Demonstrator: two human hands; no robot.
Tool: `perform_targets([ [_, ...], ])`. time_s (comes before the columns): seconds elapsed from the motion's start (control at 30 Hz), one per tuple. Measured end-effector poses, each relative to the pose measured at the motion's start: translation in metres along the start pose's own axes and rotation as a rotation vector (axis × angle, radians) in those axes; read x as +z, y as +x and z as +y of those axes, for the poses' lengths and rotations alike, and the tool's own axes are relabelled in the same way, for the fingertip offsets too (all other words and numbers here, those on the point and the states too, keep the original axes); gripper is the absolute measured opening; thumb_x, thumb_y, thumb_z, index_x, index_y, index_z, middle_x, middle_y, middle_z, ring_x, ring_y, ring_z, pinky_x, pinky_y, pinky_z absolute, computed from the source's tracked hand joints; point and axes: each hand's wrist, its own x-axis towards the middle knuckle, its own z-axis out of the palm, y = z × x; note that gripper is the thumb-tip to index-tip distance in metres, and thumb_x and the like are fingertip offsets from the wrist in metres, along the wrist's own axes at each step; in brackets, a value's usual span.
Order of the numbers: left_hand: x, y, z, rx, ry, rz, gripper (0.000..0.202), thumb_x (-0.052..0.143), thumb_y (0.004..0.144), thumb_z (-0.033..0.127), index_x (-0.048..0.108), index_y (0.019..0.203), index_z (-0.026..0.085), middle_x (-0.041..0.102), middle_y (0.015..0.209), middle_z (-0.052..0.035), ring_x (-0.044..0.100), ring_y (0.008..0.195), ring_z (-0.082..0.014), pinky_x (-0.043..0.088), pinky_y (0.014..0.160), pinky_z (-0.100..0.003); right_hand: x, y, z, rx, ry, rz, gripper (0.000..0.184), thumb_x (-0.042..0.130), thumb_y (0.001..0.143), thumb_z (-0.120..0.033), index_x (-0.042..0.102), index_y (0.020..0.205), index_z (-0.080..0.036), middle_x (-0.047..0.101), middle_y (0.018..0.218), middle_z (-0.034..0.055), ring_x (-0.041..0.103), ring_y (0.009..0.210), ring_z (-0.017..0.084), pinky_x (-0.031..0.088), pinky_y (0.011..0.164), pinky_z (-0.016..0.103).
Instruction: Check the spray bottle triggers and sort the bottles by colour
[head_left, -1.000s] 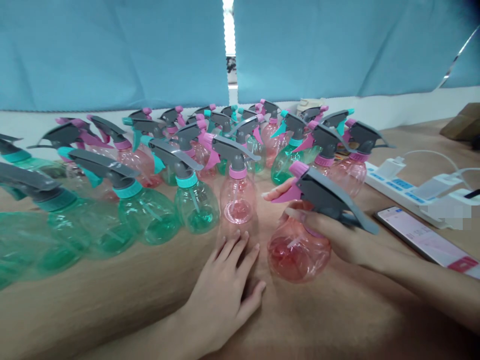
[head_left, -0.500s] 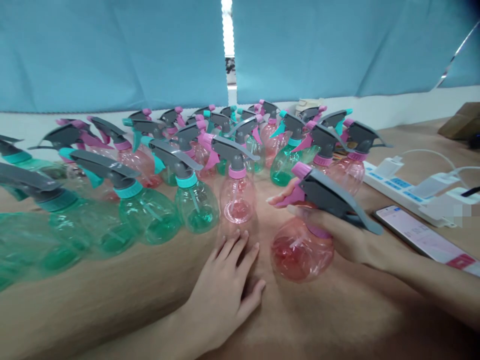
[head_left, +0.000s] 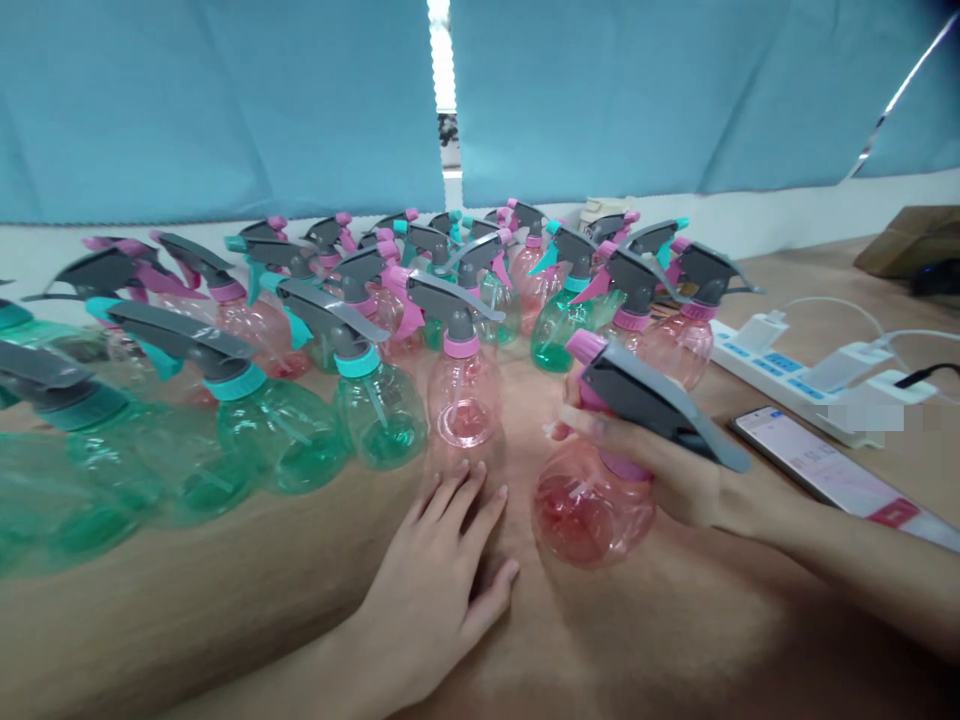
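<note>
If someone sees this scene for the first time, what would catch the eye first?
Probably the translucent pink plastic spray bottle with a grey trigger head, gripped by the right hand right of centre. Next, the crowd of similar pink and green plastic bottles behind it and to the left, beyond the spread left hand. The blue curtain, split by a glaring vertical gap, spans the top.

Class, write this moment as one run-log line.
right hand: grips pink spray bottle; left hand: rests open on table; phone: near power strip
</note>
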Motion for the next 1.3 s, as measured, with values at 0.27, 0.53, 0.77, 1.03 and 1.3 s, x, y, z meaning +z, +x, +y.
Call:
perform_targets([
  [0.27, 0.002, -0.001, -0.001, 0.004, -0.018, 0.027, 0.05, 0.052, 0.093, 0.038, 0.051, 0.135, 0.012, 0.047, 0.143, -0.0164, 0.044, 0.13, -0.0349, 0.042, 0.1, -0.053, 0.005, 0.001, -0.021, -0.026, 0.062, -0.043, 0.01, 0.059, 0.089, -0.035, 0.06, 0.097, -0.028, 0.05, 0.062, -0.0038, 0.05, 0.055, 0.014, 0.045, 0.054, 0.028],
  [0.53, 0.002, -0.001, -0.002, 0.008, 0.004, 0.012, 0.051, 0.051, 0.093, 0.039, 0.05, 0.137, 0.013, 0.046, 0.144, -0.016, 0.043, 0.13, -0.034, 0.043, 0.1, -0.053, 0.011, 0.004, -0.013, -0.013, 0.171, -0.086, 0.02, 0.057, 0.09, -0.034, 0.057, 0.108, -0.027, 0.057, 0.077, -0.0014, 0.057, 0.065, 0.014, 0.05, 0.062, 0.028],
  [0.77, 0.001, -0.001, -0.002, 0.002, -0.041, -0.003, 0.05, 0.051, 0.093, 0.037, 0.05, 0.137, 0.013, 0.044, 0.145, -0.0163, 0.041, 0.132, -0.0342, 0.04, 0.102, -0.053, 0.014, 0.004, -0.016, 0.002, 0.241, -0.013, 0.015, 0.062, 0.085, -0.028, 0.055, 0.097, -0.025, 0.062, 0.081, -0.0011, 0.065, 0.071, 0.013, 0.054, 0.058, 0.022],
  [1.03, -0.003, 0.001, -0.003, 0.016, -0.083, -0.019, 0.05, 0.053, 0.093, 0.034, 0.048, 0.137, 0.012, 0.043, 0.146, -0.0171, 0.039, 0.133, -0.0343, 0.039, 0.104, -0.053, 0.014, 0.006, -0.019, 0.014, 0.182, -0.043, 0.017, 0.066, 0.08, -0.029, 0.058, 0.094, -0.025, 0.062, 0.082, -0.0001, 0.066, 0.066, 0.015, 0.055, 0.052, 0.023],
  [1.3, -0.003, 0.002, -0.002, 0.01, -0.086, -0.037, 0.051, 0.052, 0.093, 0.034, 0.047, 0.139, 0.011, 0.042, 0.146, -0.0171, 0.038, 0.135, -0.0337, 0.038, 0.105, -0.053, 0.017, 0.004, -0.006, 0.042, 0.131, -0.124, 0.053, 0.068, 0.081, -0.035, 0.047, 0.13, -0.027, 0.068, 0.077, 0.0006, 0.068, 0.068, 0.02, 0.057, 0.056, 0.03],
])
